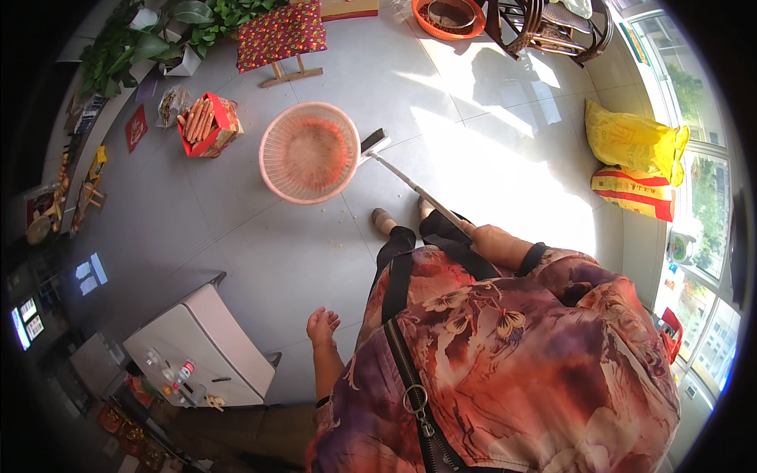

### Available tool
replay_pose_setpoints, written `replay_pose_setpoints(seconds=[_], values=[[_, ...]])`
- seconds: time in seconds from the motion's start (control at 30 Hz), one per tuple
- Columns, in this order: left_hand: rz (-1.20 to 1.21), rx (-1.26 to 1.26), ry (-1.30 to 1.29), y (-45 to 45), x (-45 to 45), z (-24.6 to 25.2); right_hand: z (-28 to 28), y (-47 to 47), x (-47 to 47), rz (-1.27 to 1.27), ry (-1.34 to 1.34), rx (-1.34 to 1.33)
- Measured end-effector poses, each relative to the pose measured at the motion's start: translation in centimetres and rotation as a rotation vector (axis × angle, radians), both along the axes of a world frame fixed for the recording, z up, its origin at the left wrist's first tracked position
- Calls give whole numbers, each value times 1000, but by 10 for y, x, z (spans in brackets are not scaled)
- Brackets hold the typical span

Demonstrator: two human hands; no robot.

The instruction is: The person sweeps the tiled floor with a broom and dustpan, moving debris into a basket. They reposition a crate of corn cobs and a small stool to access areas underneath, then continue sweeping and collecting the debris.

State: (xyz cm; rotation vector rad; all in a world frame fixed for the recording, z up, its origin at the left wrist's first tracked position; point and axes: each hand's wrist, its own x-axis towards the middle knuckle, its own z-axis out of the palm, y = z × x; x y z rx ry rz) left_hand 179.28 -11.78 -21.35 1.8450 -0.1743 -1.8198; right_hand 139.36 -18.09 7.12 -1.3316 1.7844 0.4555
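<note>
My right hand [494,241] grips the upper end of a broom's metal handle [417,188]. The handle slants away to the dark-bristled broom head [374,141], which rests on the floor close to the right side of a pink plastic basket [310,152]. Reddish colour shows inside this round slatted basket. Lower down, my left hand [323,325] hangs beside my body with nothing in it, fingers loosely bent and apart. A few pale crumbs or kernels [337,243] lie on the grey tiled floor [248,248] between the basket and my feet.
A red box [222,133] of what look like corn cobs stands left of the basket. Beyond are a cloth-covered stool [282,36], an orange tub [447,29] and a rattan chair [547,29]. Yellow sacks [633,145] line the right wall. A pale table [207,337] is lower left.
</note>
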Motion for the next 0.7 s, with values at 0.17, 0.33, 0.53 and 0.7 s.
replay_pose_setpoints(seconds=[0.17, 0.33, 0.53, 0.7], values=[[-127, -34, 38, 27, -13, 4, -15, 43, -8, -106, -94, -44], [-376, -104, 178, 59, 0, -20, 1, 78, -7, -260, -221, -109], [-549, -132, 23, 83, -4, 13, 20, 124, -29, -552, -285, -179], [-426, -28, 116, 122, 46, -50, -12, 125, -54, -413, -197, -433]])
